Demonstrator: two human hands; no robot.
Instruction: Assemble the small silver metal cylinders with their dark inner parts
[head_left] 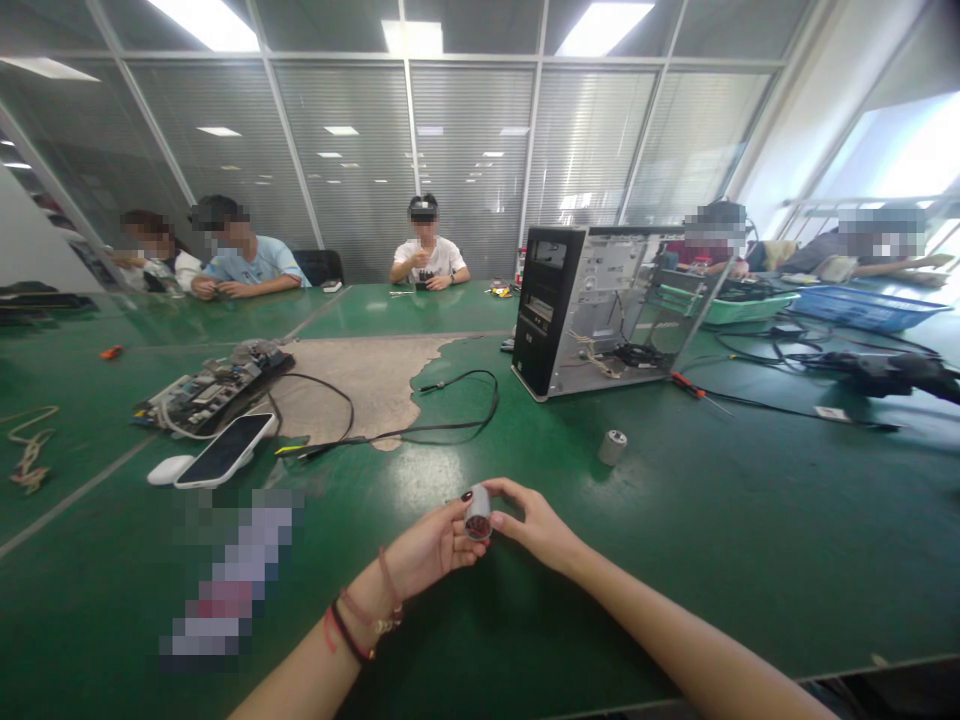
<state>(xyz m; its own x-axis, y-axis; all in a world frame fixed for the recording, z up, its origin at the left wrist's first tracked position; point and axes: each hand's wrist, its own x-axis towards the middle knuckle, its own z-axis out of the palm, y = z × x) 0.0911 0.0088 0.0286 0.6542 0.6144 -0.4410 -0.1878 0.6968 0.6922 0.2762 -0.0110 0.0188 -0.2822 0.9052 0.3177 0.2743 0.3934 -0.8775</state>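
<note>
My left hand (442, 545) holds a small grey metal cylinder (477, 508), its fingers wrapped around it from the left and below. The cylinder is tilted so that its open end faces me, and something reddish shows inside. From the right, my right hand (538, 522) has its index finger at the cylinder's upper edge and its thumb at its side, pinching it. A second grey metal cylinder (613, 448) stands upright on the green table, beyond and to the right of my hands.
An open computer case (555, 315) stands ahead to the right, with a screwdriver (694, 388) beside it. A phone (227, 450), a circuit assembly (214, 388) and a black cable (491, 400) lie to the left and middle. Several people sit around the far side.
</note>
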